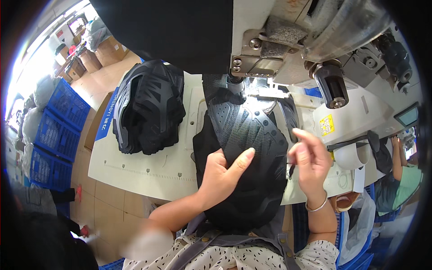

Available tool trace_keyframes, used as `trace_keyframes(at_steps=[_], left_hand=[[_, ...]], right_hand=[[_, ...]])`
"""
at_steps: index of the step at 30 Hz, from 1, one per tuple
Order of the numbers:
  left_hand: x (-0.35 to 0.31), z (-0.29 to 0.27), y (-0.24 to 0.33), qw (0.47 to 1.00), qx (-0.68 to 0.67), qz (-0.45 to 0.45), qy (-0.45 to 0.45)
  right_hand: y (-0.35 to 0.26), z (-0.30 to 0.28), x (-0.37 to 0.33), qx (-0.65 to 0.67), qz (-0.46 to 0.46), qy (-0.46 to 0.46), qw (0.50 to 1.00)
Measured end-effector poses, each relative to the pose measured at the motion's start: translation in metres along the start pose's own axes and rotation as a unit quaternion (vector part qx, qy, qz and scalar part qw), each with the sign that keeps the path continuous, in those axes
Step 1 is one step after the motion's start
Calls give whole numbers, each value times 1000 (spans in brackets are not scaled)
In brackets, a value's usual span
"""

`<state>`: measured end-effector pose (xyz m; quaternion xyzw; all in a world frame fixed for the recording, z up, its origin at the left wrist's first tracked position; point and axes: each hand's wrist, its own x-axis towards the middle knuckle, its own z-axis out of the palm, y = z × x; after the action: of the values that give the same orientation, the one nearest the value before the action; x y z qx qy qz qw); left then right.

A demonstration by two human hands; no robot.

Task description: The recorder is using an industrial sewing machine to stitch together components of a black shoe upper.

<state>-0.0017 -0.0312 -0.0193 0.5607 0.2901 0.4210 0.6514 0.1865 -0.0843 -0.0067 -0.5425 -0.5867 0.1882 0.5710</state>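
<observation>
A black shoe upper (249, 135) with ridged, glossy grey-black overlays lies on the machine bed, its far end beneath the sewing head (256, 65). My left hand (225, 173) grips the left side of the upper, thumb stretched across the top and fingers partly hidden. To the right of the upper, my right hand (310, 159) is raised with its fingers curled. A small dark tip with a metallic glint shows below those fingers; what it belongs to is unclear. A stack of similar black shoe uppers (155, 108) rests on the table to the left.
The pale worktable (135, 173) has a ruler scale near its front edge. Blue crates (58, 130) stand on the floor at left, with cardboard boxes (110, 49) farther back. A white machine cover (355, 112) is at right. Another person's green-clothed body (407, 189) shows at far right.
</observation>
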Motion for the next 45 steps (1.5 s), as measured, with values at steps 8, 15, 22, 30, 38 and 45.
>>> trace_keyframes(at_steps=[8, 15, 22, 30, 38, 45], left_hand=[[1, -12, 4, 995, -90, -25, -30], [0, -17, 7, 996, -86, -29, -22], [-3, -27, 11, 995, -91, -31, 23], [-24, -31, 13, 994, -59, -29, 84], [-17, -42, 18, 991, 46, 35, 124], [4, -43, 21, 988, 49, 44, 137]], right_hand=[[45, -11, 23, 249, 175, -82, 949], [29, -18, 9, 337, 164, -51, 926], [15, -13, -8, 234, 113, 9, 966], [1, -2, -29, 103, 23, 38, 994], [4, 5, -43, 77, 30, 97, 992], [9, 14, -30, 139, 61, 122, 981]])
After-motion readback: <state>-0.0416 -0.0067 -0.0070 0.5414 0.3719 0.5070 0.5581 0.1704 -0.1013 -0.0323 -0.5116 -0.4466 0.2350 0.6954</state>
